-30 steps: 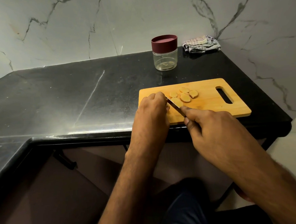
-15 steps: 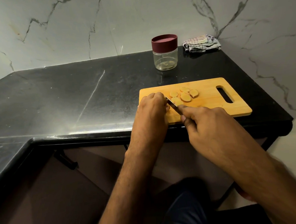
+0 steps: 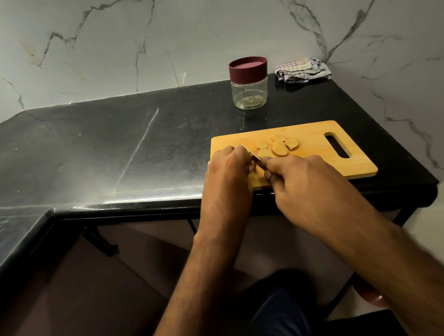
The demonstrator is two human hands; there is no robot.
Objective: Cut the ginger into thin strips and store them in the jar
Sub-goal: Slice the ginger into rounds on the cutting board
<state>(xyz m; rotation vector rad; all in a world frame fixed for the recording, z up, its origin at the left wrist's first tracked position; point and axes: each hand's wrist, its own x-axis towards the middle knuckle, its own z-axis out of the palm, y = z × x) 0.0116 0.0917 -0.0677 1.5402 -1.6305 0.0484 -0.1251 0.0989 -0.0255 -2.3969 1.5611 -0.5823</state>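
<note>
Black counter, wooden board (image 3: 319, 162): the knife (image 3: 251, 155) has slid back toward the left hand (image 3: 229, 175) since a second ago, so slicing goes on; no strips yet.

Left hand curls over the ginger piece, hidden beneath it; right hand (image 3: 307, 186) grips the knife, blade running from it up-left. Five ginger slices (image 3: 277, 147) lie flat just beyond both hands, long axes mixed. Jar (image 3: 249, 93), lid on, stands well beyond.

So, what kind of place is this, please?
Most likely a home kitchen: a black stone counter against a marble-look wall, with a wooden cutting board and a lidded jar.
</note>
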